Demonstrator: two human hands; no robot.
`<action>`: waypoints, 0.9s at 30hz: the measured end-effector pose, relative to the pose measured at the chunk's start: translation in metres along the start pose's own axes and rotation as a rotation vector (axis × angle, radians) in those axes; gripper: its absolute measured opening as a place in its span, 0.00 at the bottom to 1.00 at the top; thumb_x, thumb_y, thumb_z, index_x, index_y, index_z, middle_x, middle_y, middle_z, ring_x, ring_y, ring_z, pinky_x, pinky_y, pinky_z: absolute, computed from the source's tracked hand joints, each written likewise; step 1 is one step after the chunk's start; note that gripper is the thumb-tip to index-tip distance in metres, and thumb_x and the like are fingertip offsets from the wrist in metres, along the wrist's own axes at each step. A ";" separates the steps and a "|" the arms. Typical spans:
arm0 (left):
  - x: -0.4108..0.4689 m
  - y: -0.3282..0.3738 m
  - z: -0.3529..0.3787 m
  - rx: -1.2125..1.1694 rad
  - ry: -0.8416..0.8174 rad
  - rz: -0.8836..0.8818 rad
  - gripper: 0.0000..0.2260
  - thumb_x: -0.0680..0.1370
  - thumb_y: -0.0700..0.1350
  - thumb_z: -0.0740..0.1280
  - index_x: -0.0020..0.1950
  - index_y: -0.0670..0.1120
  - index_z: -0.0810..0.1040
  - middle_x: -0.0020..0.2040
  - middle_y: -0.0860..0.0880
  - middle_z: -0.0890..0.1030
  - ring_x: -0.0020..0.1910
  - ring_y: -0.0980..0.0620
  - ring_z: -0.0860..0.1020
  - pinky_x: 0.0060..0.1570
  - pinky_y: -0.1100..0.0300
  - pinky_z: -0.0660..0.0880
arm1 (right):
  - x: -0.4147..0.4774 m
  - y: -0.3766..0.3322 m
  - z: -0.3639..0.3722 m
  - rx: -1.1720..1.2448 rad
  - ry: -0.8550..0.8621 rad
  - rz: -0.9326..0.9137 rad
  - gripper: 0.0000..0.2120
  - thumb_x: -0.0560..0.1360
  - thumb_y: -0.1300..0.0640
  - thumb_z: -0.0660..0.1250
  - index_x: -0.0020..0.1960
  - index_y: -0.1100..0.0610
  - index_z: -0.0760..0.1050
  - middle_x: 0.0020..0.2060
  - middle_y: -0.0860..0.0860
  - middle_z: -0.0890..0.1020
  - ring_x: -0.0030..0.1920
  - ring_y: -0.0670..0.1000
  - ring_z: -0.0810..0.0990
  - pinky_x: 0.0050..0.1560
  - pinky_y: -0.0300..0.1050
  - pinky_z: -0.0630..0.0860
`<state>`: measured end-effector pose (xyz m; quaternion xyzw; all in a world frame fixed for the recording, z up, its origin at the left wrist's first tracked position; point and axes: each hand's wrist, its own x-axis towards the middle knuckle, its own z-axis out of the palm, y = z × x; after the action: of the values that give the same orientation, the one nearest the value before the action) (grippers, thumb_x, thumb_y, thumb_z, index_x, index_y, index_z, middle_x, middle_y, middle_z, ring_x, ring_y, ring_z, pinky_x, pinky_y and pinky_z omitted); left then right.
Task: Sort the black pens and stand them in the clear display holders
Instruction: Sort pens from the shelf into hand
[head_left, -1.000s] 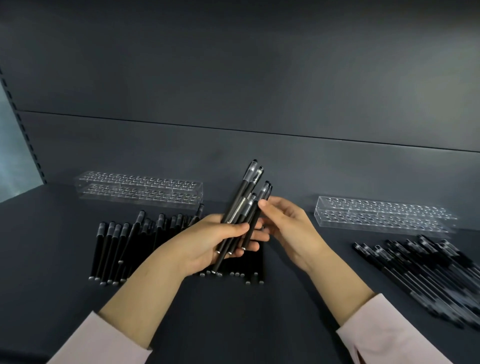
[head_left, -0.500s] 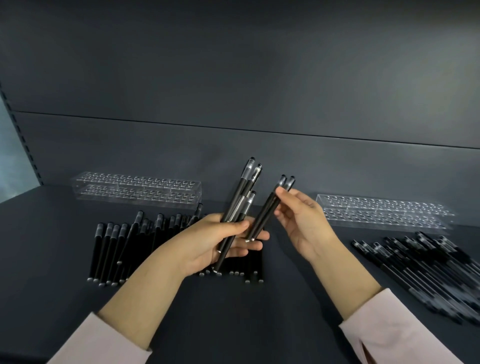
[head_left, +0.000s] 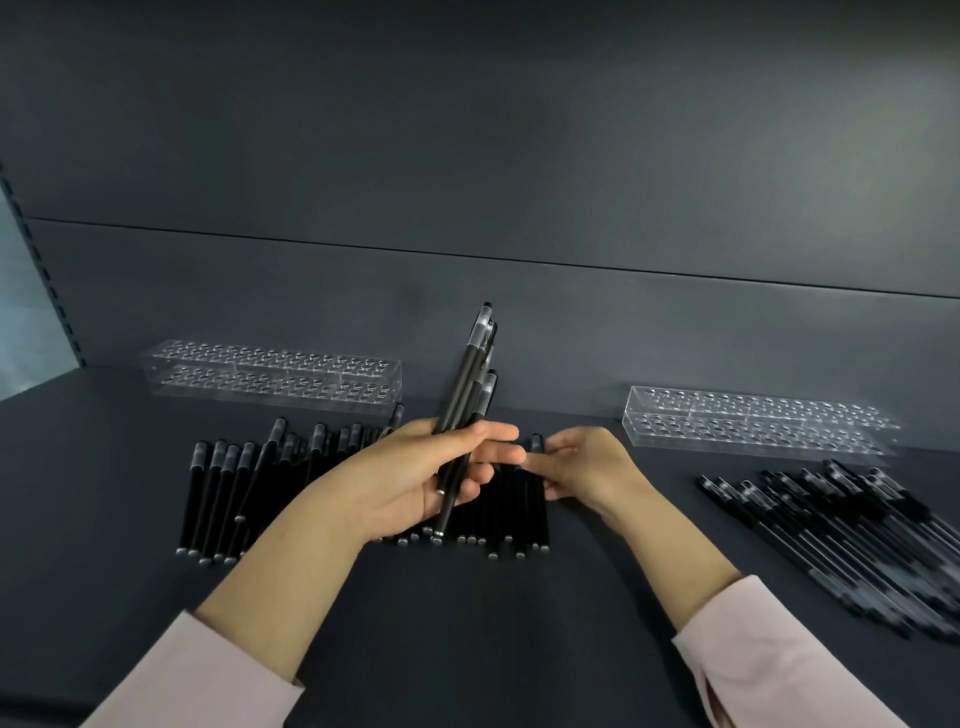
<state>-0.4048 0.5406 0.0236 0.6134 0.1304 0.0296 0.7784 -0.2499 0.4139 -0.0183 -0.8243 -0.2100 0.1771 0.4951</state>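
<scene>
My left hand (head_left: 415, 478) grips a bundle of black pens (head_left: 470, 384), held upright and leaning right above the shelf. My right hand (head_left: 587, 467) is down at the right end of a row of black pens (head_left: 223, 493) lying on the shelf, thumb and fingers pinching pens there; only one cap shows by the thumb. Two clear display holders with rows of holes stand against the back wall, the left holder (head_left: 270, 379) and the right holder (head_left: 753, 426). No pens stand in either.
A second pile of black pens with clear caps (head_left: 841, 519) lies slanted at the right, in front of the right holder. The dark shelf surface (head_left: 467, 623) runs toward me. A slotted upright (head_left: 47, 291) stands at the far left.
My right hand, which had pulled two pens out of the bundle and held them up, has dropped with them to the right end of the row. The left hand's bundle is smaller.
</scene>
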 end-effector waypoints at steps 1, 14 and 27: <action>0.001 -0.001 0.000 -0.009 0.001 0.005 0.12 0.82 0.42 0.62 0.59 0.40 0.81 0.48 0.46 0.85 0.34 0.58 0.76 0.31 0.67 0.72 | -0.001 -0.001 0.001 0.006 -0.018 -0.004 0.17 0.68 0.58 0.77 0.53 0.63 0.77 0.33 0.51 0.79 0.29 0.50 0.81 0.43 0.47 0.82; 0.001 0.002 0.000 -0.024 0.019 0.019 0.12 0.82 0.42 0.61 0.59 0.39 0.79 0.46 0.45 0.85 0.32 0.57 0.76 0.29 0.67 0.71 | -0.010 -0.009 -0.007 -0.297 0.032 -0.060 0.21 0.71 0.51 0.74 0.60 0.58 0.74 0.42 0.52 0.81 0.27 0.47 0.80 0.32 0.34 0.75; 0.000 -0.003 0.007 0.096 -0.070 -0.042 0.12 0.82 0.43 0.61 0.60 0.38 0.78 0.53 0.41 0.85 0.41 0.55 0.82 0.38 0.65 0.78 | -0.028 -0.030 -0.001 0.497 -0.310 -0.195 0.08 0.77 0.56 0.67 0.42 0.59 0.79 0.34 0.49 0.79 0.35 0.46 0.76 0.36 0.38 0.71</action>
<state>-0.4034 0.5329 0.0220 0.6477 0.1171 -0.0145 0.7527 -0.2786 0.4108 0.0112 -0.6169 -0.3116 0.2984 0.6583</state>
